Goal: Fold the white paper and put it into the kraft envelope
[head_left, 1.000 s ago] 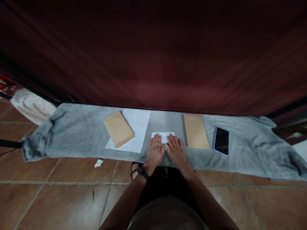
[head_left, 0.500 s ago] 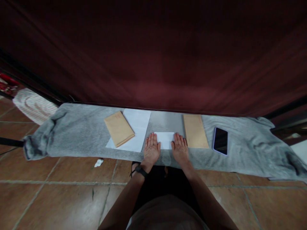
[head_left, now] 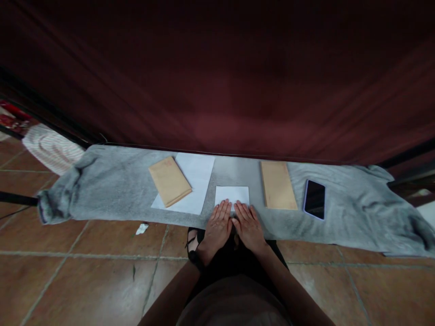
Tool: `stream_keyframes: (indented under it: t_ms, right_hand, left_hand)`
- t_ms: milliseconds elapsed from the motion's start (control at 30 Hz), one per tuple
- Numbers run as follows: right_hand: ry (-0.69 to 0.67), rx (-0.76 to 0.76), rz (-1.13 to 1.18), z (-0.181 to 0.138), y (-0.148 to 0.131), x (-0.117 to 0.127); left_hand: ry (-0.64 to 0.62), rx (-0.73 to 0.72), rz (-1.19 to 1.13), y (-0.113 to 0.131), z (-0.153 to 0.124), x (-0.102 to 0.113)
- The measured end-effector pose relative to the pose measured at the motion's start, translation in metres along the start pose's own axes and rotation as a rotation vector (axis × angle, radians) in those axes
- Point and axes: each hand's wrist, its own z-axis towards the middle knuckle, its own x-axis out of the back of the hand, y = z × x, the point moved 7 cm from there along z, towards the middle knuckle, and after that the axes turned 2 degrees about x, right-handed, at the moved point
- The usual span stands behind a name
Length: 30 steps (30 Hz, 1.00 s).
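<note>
A small white rectangle of paper [head_left: 232,192], seemingly folded, lies on the grey cloth in front of me. My left hand [head_left: 219,224] rests flat with its fingertips on the paper's near left part. Beside it, my right hand [head_left: 249,226] lies flat too, fingertips on the near right part. Both hands are open, palms down, thumbs close together. Left of the paper is a larger white sheet [head_left: 200,174], partly covered by a brown envelope [head_left: 170,181]. Another brown envelope or stack of them [head_left: 278,185] lies to the right of my right hand.
A phone [head_left: 314,199] with a purple edge lies at the right on the grey cloth [head_left: 115,185]. Dark red fabric [head_left: 217,108] rises behind the cloth-covered surface. A white scrap [head_left: 142,228] is on the tiled floor, and a striped cloth [head_left: 54,147] hangs at far left.
My hands have moved from the paper's left and right sides to its near edge, coming closer together. More of the paper's far part shows.
</note>
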Motion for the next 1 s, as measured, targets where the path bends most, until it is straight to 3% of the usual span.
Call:
stream_keyframes:
  t_ms: [300,600,833,1000]
  right_hand:
    - [0.037,-0.065,-0.106,-0.017,0.024,0.004]
    - [0.068,-0.103,-0.104,-0.023,0.029,0.009]
    - [0.014,0.012,0.028,0.008,0.012,0.008]
    - [-0.015,0.001,0.011,0.024,0.009,0.000]
  left_hand:
    - [0.009,0.135,0.046,-0.015,-0.011,0.004]
    - [0.057,0.207,0.078,-0.017,-0.017,0.010]
    - [0.040,0.025,-0.006,0.010,0.011,-0.001]
    - [0.041,-0.004,-0.001,0.011,0.023,-0.012]
